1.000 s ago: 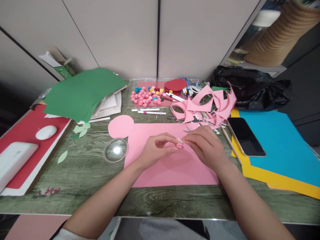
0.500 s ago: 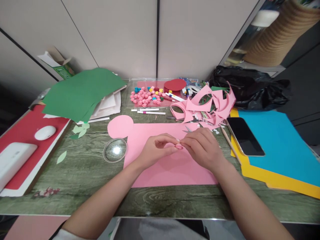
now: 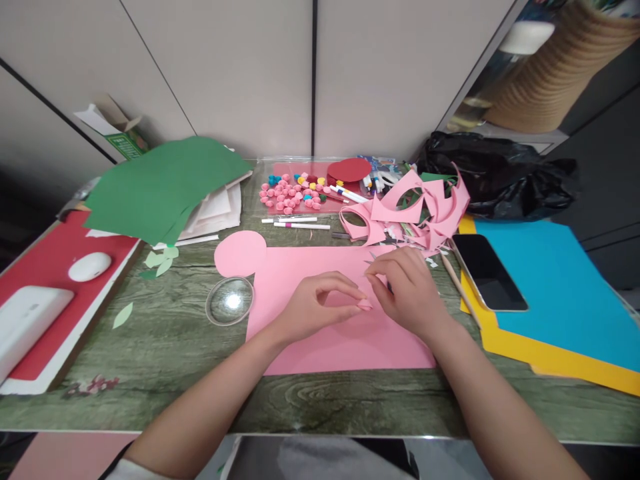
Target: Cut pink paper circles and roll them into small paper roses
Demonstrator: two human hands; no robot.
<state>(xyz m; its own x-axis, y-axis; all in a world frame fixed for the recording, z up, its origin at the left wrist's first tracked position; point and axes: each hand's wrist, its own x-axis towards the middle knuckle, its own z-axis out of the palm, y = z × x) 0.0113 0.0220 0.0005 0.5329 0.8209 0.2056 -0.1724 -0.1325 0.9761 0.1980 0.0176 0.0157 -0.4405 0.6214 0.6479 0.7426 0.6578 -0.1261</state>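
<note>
Between the thumb and fingers of my left hand (image 3: 315, 303) is a small rolled piece of pink paper (image 3: 365, 305). My right hand (image 3: 405, 287) is just to the right of it, thumb and forefinger pinched together and apart from the roll. Whatever that pinch holds is too small to make out. Below both hands lies a large pink paper sheet (image 3: 300, 347). A pink paper circle (image 3: 241, 253) touches its upper left corner, and a clear round lid (image 3: 230, 301) sits at its left edge. Scissor tips (image 3: 373, 259) show behind my right hand.
Small coloured paper rolls (image 3: 287, 193) fill a clear tray at the back. Pink paper scraps (image 3: 400, 207) pile up beside it. A phone (image 3: 489, 272) rests on blue and yellow sheets at right, near a wooden stick (image 3: 463, 290). Green sheets (image 3: 165, 180) are at left.
My right hand's fingertips have come away from the pink paper roll, up and to the right. My left hand still holds the roll, slightly lower and further right.
</note>
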